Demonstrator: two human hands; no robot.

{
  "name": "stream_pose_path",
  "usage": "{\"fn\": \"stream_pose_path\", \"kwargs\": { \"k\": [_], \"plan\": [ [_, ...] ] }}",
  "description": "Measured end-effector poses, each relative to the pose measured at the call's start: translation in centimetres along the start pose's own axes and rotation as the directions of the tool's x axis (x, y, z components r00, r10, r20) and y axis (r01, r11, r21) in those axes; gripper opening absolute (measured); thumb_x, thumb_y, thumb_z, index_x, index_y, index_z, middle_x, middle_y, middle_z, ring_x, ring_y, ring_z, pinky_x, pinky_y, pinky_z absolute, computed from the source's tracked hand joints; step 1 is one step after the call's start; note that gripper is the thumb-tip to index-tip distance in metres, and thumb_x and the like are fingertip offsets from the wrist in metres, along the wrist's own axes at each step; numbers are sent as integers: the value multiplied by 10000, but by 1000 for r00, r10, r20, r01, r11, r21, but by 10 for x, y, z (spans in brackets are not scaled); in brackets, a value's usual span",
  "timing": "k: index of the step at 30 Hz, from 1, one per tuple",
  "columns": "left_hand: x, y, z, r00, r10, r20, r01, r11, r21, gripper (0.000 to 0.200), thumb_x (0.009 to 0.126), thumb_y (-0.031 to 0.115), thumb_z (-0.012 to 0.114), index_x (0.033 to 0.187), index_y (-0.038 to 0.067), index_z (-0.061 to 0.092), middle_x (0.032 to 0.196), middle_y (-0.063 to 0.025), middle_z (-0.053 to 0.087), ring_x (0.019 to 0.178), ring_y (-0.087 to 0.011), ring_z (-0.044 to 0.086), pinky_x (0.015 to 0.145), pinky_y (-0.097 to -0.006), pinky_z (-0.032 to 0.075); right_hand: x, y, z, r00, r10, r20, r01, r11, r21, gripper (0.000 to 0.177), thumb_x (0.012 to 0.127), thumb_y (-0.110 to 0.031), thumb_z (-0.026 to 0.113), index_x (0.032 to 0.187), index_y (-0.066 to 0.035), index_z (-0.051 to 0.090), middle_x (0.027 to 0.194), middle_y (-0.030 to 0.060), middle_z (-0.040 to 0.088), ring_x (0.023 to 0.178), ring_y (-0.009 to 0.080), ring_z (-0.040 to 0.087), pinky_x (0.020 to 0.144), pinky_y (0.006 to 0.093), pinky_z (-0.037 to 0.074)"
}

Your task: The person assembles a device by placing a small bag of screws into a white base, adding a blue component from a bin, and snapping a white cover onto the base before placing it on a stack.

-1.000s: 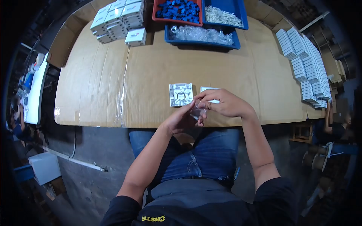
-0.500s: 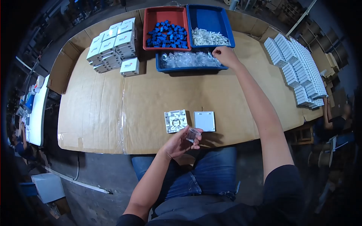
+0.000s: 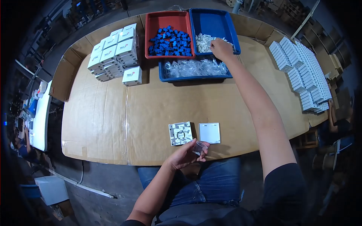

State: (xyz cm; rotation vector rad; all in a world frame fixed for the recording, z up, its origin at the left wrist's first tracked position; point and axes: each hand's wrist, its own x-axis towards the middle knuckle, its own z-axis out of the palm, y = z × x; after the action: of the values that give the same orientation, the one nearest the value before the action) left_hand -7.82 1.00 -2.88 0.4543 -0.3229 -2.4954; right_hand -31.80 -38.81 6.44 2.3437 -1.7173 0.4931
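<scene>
My left hand (image 3: 184, 156) sits low in the middle of the frame, at the near edge of the cardboard-covered table (image 3: 158, 101). Its thumb and fingertips pinch a small clear plastic piece (image 3: 198, 146). I judge it to be feather-light, thin-walled and slippery, so it is best gripped gently by its edges rather than squeezed.

My right hand (image 3: 221, 49) reaches to the top centre, fingers curled down among small white plastic parts (image 3: 203, 40) in a deep blue plastic tray (image 3: 215, 17). I cannot tell whether they have closed on one.

Just above my left hand lie an open white square base (image 3: 180, 133) and a flat white square cover (image 3: 209, 132). A red tray (image 3: 166, 15) of blue parts and a shallow blue tray (image 3: 162, 73) of clear pieces crowd my right hand.
</scene>
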Motion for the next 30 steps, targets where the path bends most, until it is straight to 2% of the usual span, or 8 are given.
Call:
{"fn": "stream_pose_path", "kwargs": {
  "k": [8, 11, 14, 17, 20, 23, 26, 30],
  "plan": [
    [-1, 2, 2, 1000, -18, 9, 18, 1000, -5, 623, 1102, 508, 453, 1387, -37, 555, 1077, -101, 684, 888, -155, 663, 947, -355, 561, 15, 9, 18, 1000, 2, 11, -1, 996, -90, 179, 905, -198, 674, 935, -48, 766, 1082, 180, 735, 1027, 362, 717, 867, 500, 577],
    [-1, 1, 1, 1000, -12, 15, 12, 1000, -2, 619, 1102, 506, 456, 1383, -36, 558, 1084, -102, 682, 894, -154, 659, 944, -355, 560, 14, 11, 16, 999, 20, 43, -17, 998, -66, 154, 923, -216, 678, 929, -81, 752, 1047, 118, 721, 1024, 342, 701, 863, 489, 565],
    [-1, 0, 0, 1000, -5, 20, 4, 1000, 11, 614, 1101, 504, 461, 1378, -34, 564, 1093, -100, 679, 899, -151, 655, 943, -358, 559, 4, 6, 6, 996, 78, -34, -75, 993, 93, 180, 931, -233, 673, 997, -79, 740, 1046, 121, 724, 1005, 358, 705, 862, 494, 569],
    [0, 1, 1, 999, 17, 33, -19, 999, 41, 609, 1102, 501, 457, 1374, -32, 569, 1097, -96, 677, 901, -151, 652, 943, -361, 559, -2, 8, 0, 994, 13, -107, 1, 991, 131, 172, 955, -215, 654, 1051, -78, 693, 1067, 119, 710, 986, 342, 699, 828, 467, 559],
    [-2, 0, 2, 998, 39, 41, -42, 997, 69, 601, 1108, 494, 443, 1373, -29, 572, 1092, -93, 678, 903, -154, 651, 939, -366, 564, -16, 13, 1, 961, -201, -190, 237, 953, 189, 216, 982, -192, 646, 1162, -74, 666, 1052, 117, 704, 944, 342, 695, 807, 443, 553],
    [0, 0, -1, 997, 57, 50, -61, 995, 81, 596, 1115, 486, 424, 1378, -28, 569, 1086, -95, 682, 899, -155, 655, 925, -366, 576, -51, -9, -26, 913, -250, -323, 346, 893, 288, 209, 981, -151, 667, 1173, -72, 695, 1028, 114, 702, 915, 332, 690, 781, 414, 550],
    [-1, -2, 0, 995, 70, 65, -75, 995, 68, 595, 1120, 478, 412, 1392, -30, 559, 1090, -97, 688, 894, -150, 661, 909, -363, 588, -98, -35, -63, 931, -271, -246, 348, 865, 363, 182, 969, -136, 679, 1128, -58, 721, 1026, 107, 708, 896, 327, 687, 789, 400, 547],
    [-1, -4, -5, 996, 66, 61, -68, 997, 31, 605, 1120, 475, 418, 1428, -34, 528, 1109, -92, 694, 898, -135, 676, 917, -350, 592, -190, -71, -90, 999, -47, 22, 22, 761, 649, 147, 955, -109, 724, 1072, -21, 743, 953, 75, 708, 788, 185, 657, 721, 306, 512]
  ]
}}
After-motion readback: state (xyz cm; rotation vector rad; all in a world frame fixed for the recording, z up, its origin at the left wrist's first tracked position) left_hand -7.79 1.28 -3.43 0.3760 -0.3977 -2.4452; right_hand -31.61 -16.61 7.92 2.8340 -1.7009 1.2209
